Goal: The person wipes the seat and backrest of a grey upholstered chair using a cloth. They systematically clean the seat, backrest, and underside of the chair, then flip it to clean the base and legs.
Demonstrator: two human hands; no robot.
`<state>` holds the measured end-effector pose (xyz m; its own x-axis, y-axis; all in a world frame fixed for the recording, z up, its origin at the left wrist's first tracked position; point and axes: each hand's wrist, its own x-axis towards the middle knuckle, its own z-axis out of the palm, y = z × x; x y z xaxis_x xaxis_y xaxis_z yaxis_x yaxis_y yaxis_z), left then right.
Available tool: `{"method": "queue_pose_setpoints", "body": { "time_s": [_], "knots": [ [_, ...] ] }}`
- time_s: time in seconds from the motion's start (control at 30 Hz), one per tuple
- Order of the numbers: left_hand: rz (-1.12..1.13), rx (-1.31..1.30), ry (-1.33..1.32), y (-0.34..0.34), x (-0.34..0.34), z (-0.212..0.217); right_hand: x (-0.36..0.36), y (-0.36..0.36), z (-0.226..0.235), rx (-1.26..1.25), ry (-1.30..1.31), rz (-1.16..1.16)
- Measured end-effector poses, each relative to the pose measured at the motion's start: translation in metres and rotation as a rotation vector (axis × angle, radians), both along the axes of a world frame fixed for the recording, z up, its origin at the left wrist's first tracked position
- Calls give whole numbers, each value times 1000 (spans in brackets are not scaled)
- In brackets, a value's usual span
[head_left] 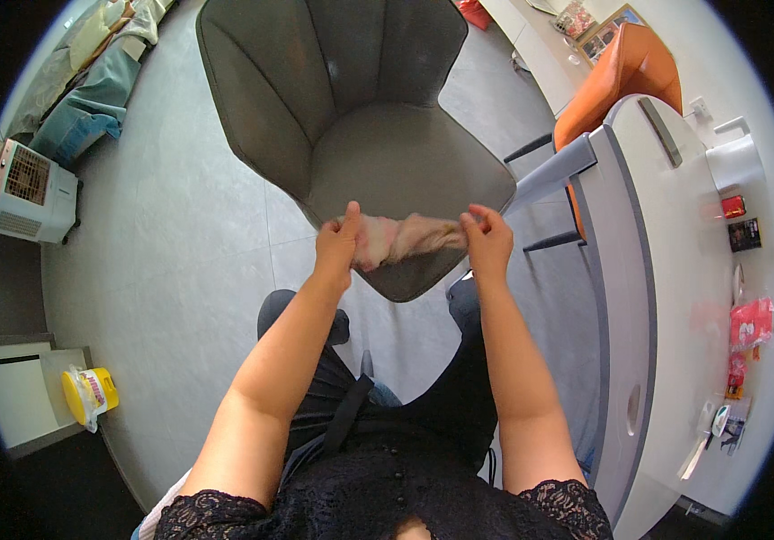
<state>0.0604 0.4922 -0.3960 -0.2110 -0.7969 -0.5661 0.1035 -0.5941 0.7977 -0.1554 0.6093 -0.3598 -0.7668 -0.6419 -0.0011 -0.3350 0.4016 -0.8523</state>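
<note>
A crumpled, pinkish-beige cloth [405, 239], slightly smeared by motion, stretches sideways between my two hands. My left hand [336, 243] grips one end, its thumb pointing up. At the other end, the fingers of my right hand [489, 241] pinch the fabric. Just beyond and beneath the cloth stands a dark grey padded chair [396, 157], its seat facing me and its backrest at the far side. Whether the cloth touches the seat's front edge, I cannot tell.
To the right runs a white table [675, 297] with small packages and a red plastic bag [751, 324]. An orange chair [621, 76] stands behind it. At left are an air cooler [34, 193], a yellow tub [90, 396] and draped fabrics [90, 94].
</note>
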Motion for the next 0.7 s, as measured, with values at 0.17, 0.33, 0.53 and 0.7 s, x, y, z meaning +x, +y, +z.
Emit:
{"method": "queue_pose_setpoints", "body": {
  "time_s": [0.17,0.33,0.53,0.7],
  "knots": [
    [-186,-655,-674,-22,11,-59,-9,-28,-70,149,614,142],
    [-391,-881,-796,-20,17,-72,55,-62,-75,395,638,310],
    [-477,-1153,-969,-49,22,-87,88,-26,-121,160,780,603],
    [-705,-1121,-1122,-65,24,-82,77,30,-70,165,319,1065]
  ]
}}
